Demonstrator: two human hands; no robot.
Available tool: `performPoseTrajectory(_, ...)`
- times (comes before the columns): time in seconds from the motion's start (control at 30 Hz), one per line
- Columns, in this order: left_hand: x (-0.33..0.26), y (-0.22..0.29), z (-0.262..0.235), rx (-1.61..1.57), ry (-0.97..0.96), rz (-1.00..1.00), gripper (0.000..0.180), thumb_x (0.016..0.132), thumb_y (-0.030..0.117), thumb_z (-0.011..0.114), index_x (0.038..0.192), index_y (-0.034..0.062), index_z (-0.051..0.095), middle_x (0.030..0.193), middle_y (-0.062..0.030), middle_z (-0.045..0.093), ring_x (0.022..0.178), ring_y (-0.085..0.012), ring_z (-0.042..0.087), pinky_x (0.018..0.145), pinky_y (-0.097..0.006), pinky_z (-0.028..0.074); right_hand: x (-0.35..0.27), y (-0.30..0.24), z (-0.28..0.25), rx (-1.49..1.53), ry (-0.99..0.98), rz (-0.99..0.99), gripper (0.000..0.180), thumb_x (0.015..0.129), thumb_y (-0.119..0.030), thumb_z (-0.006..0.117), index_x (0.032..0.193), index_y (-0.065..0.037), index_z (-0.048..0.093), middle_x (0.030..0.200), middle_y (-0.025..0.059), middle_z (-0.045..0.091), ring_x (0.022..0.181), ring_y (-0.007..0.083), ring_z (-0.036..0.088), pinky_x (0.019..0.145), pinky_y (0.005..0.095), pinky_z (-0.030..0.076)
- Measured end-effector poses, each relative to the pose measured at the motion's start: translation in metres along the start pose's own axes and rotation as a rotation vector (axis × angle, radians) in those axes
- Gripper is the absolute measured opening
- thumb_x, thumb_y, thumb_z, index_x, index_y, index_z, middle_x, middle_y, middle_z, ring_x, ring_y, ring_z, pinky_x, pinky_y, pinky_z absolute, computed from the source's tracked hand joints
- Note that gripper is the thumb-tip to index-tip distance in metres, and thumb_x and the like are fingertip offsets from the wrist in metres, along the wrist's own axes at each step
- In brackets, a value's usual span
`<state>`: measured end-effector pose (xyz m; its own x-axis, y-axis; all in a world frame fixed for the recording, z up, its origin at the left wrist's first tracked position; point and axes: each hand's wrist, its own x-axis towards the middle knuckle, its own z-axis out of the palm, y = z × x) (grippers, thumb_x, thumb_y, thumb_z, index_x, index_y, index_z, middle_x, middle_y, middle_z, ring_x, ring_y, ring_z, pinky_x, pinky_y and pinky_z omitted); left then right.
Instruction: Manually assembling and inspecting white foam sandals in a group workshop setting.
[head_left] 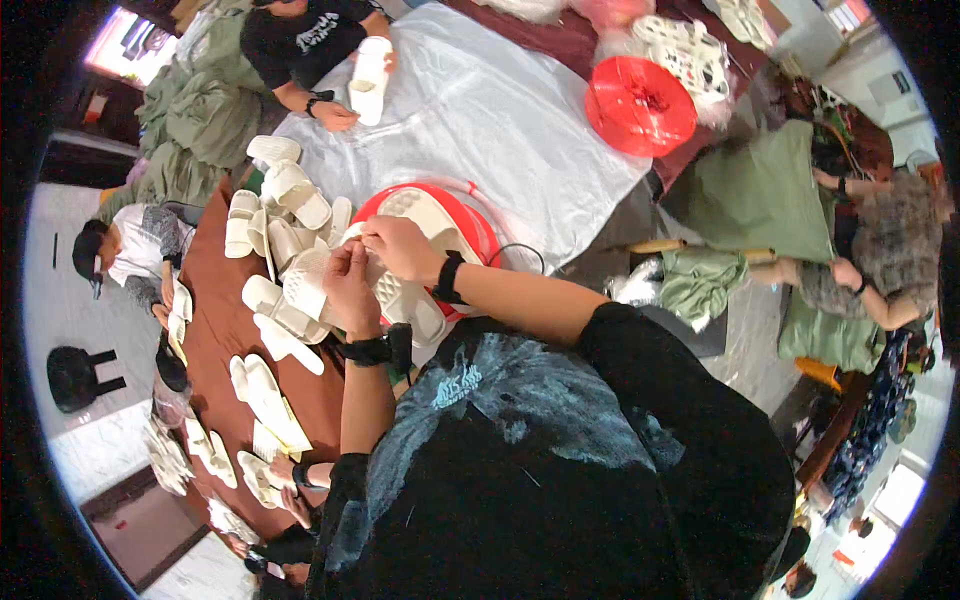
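My left hand [350, 290] and my right hand [402, 248] meet with fingertips pinched together. What they hold between them is too small to make out. Beneath and beside them lie cream slippers; one slipper [425, 218] rests sole-up on a round red object [484, 226], just beyond my right hand. Another slipper [305, 285] with a textured strap sits against the left side of my left hand. Both my wrists wear black bands.
A pile of slippers [295, 190] spreads left over the brown tabletop [215, 330]. White sheeting [520, 110] covers the far side, with a red roll [640, 105] on it. Across the table a person holds a slipper [370, 80]. At right, someone handles a green sack [750, 190].
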<state>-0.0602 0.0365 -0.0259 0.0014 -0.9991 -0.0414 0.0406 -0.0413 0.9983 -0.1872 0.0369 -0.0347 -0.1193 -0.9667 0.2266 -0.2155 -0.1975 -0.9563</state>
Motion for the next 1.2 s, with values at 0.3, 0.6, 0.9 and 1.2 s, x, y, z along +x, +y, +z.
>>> performPoseTrajectory(0.3, -0.002, 0.001, 0.001, -0.089, 0.042, -0.054, 0.016, 0.092, 0.011, 0.062, 0.102, -0.002, 0.063, 0.091, -0.0036, 0.064, 0.079, -0.0087, 0.057, 0.072, -0.022, 0.046, 0.006, -0.001, -0.006, 0.002, -0.036, -0.113, 0.008, 0.082, -0.005, 0.06, 0.084, 0.001, 0.055, 0.075, 0.0132, 0.058, 0.069, 0.0248, 0.057, 0.064, 0.0344, 0.045)
performPoseTrajectory(0.6, -0.006, 0.003, 0.004, -0.089, 0.016, -0.068, 0.01, 0.09, 0.007, 0.061, 0.096, -0.0004, 0.065, 0.086, 0.0002, 0.062, 0.075, -0.0067, 0.054, 0.067, -0.02, 0.043, 0.003, -0.004, -0.005, 0.016, -0.079, -0.056, 0.008, 0.08, -0.004, 0.06, 0.083, -0.001, 0.053, 0.077, 0.0157, 0.057, 0.075, 0.0324, 0.056, 0.066, 0.0401, 0.044)
performPoseTrajectory(0.9, -0.003, -0.002, 0.001, -0.145, 0.019, -0.056, 0.011, 0.089, 0.009, 0.064, 0.094, -0.0006, 0.065, 0.089, -0.002, 0.065, 0.077, -0.0079, 0.057, 0.069, -0.021, 0.045, 0.007, -0.001, -0.012, 0.047, -0.091, -0.027, 0.009, 0.081, -0.007, 0.062, 0.085, 0.0, 0.059, 0.076, 0.0154, 0.061, 0.073, 0.0308, 0.06, 0.065, 0.037, 0.046)
performPoseTrajectory(1.2, 0.0, -0.008, -0.026, 0.193, 0.125, 0.171, 0.009, 0.087, 0.005, 0.063, 0.092, -0.0026, 0.064, 0.095, -0.0087, 0.066, 0.085, -0.0137, 0.06, 0.079, -0.027, 0.048, 0.004, -0.015, -0.04, -0.532, -0.235, -0.396, 0.05, 0.072, -0.026, 0.075, 0.117, -0.011, 0.059, 0.11, 0.0134, 0.057, 0.106, 0.034, 0.053, 0.086, 0.0456, 0.043)
